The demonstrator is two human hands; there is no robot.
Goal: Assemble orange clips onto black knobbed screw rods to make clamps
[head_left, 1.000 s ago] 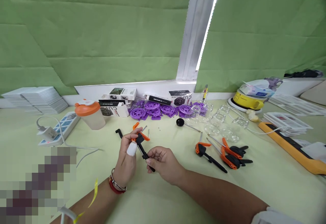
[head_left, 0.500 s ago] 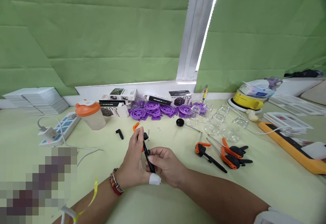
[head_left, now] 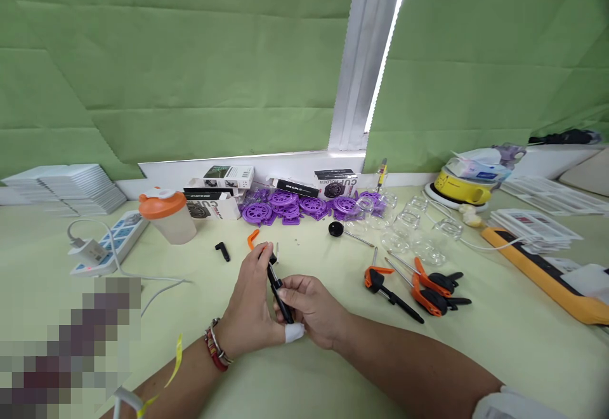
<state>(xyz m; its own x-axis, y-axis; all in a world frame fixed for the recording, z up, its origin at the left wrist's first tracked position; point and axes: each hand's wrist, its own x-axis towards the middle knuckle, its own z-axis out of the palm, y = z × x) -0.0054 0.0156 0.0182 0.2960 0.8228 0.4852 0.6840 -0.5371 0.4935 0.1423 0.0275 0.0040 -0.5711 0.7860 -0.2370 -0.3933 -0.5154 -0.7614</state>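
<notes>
We held the black clamp part (head_left: 276,284) between both hands just above the counter (head_left: 333,368), near its middle. Our left hand (head_left: 252,305) had come over the top since a second earlier, its bandaged thumb now low by the right hand (head_left: 311,308); the orange jaw, plainly up a second before, was now mostly hidden behind the left fingers. Both hands were closed on the part, left at the upper end, right around the lower handle. We judged the pieces were being pressed together. A loose orange piece (head_left: 253,237) and small black peg (head_left: 222,251) lay just beyond; finished clamps (head_left: 419,285) lay well apart to the right, leaving room in front.
</notes>
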